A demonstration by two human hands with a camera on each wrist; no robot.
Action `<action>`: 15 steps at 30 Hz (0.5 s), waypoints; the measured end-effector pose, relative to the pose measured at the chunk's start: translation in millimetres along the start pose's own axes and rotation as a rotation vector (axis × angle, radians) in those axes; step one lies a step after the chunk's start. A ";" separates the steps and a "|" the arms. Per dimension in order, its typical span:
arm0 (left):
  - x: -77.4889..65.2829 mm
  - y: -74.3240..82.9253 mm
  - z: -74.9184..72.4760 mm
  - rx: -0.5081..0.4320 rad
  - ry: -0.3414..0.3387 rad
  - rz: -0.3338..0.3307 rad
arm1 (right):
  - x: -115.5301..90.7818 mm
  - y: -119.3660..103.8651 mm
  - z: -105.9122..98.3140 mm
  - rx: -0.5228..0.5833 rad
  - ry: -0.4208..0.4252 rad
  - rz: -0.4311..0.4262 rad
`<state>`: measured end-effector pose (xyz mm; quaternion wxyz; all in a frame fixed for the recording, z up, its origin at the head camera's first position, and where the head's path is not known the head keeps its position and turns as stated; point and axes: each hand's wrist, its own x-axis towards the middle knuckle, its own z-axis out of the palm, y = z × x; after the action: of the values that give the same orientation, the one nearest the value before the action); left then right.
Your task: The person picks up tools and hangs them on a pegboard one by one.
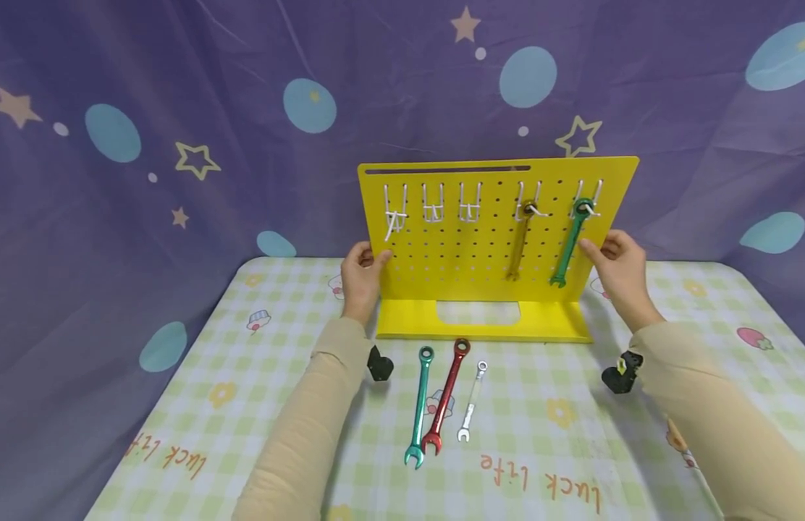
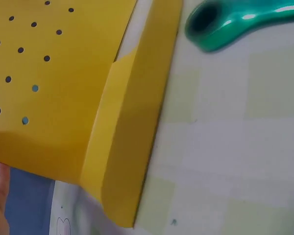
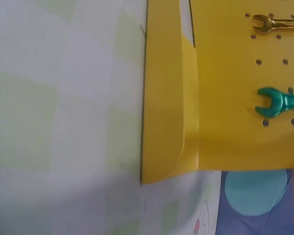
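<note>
A yellow pegboard stand (image 1: 454,253) stands upright at the back of the table. My left hand (image 1: 362,284) grips its left edge, thumb on the front face and fingers partly hidden behind. At the opposite edge, my right hand (image 1: 622,273) holds the board the same way. A green combination wrench (image 1: 569,246) hangs from the rightmost white hook, close to the right thumb, and a gold wrench (image 1: 521,246) hangs left of it. Three more white hooks (image 1: 433,211) on the left carry no wrench. In the left wrist view, one fingertip (image 2: 2,178) shows at the board's edge.
In front of the stand lie a teal wrench (image 1: 420,405), a red wrench (image 1: 448,398) and a smaller silver wrench (image 1: 472,401). A checked tablecloth (image 1: 259,405) covers the table. Behind it hangs a purple curtain (image 1: 213,79) with stars.
</note>
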<state>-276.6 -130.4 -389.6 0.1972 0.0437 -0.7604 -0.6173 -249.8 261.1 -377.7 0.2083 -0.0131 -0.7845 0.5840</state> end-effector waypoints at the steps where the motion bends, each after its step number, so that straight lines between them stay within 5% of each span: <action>1: -0.5 -0.3 0.3 0.013 0.000 -0.003 | 1.2 1.0 -0.5 -0.005 -0.014 -0.007; 6: -6.0 1.4 -1.6 0.085 -0.021 0.002 | 5.1 6.4 -2.6 -0.081 -0.059 -0.036; 15: -25.1 -8.6 -15.4 0.162 -0.143 -0.035 | 2.7 5.4 6.6 -0.125 0.040 -0.015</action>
<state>-249.6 -138.8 -401.6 0.1274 0.0288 -0.8191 -0.5586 -255.7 257.5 -383.3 0.2271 -0.0318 -0.8152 0.5319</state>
